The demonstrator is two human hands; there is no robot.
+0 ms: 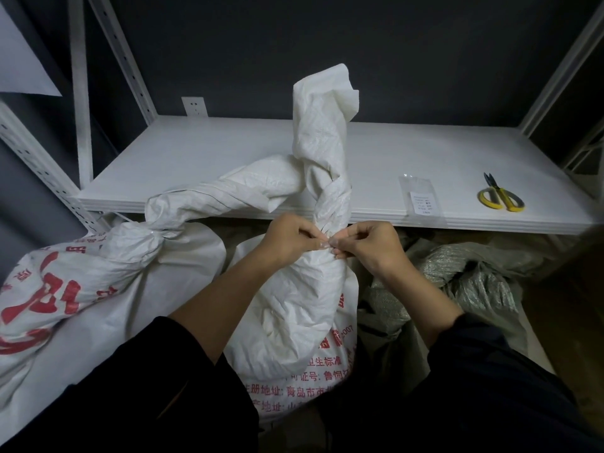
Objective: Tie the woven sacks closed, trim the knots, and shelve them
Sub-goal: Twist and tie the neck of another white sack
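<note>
A white woven sack (294, 308) with red print stands upright in front of me, its twisted neck rising above the shelf edge. My left hand (289, 237) and my right hand (369, 243) meet at the neck, fingertips pinching something small and thin against it; what it is I cannot tell. A second white sack (65, 305) with large red characters lies at the left, its neck tied off and its long tail draped toward the shelf. Yellow-handled scissors (501, 199) lie on the white shelf (202, 158) at the right.
A clear plastic packet (421, 199) with a label lies on the shelf near the scissors. Grey-green woven sacks (474, 276) are piled on the floor at the right. White perforated shelf posts (78, 93) stand at the left, and a wall socket (195, 106) sits behind the shelf.
</note>
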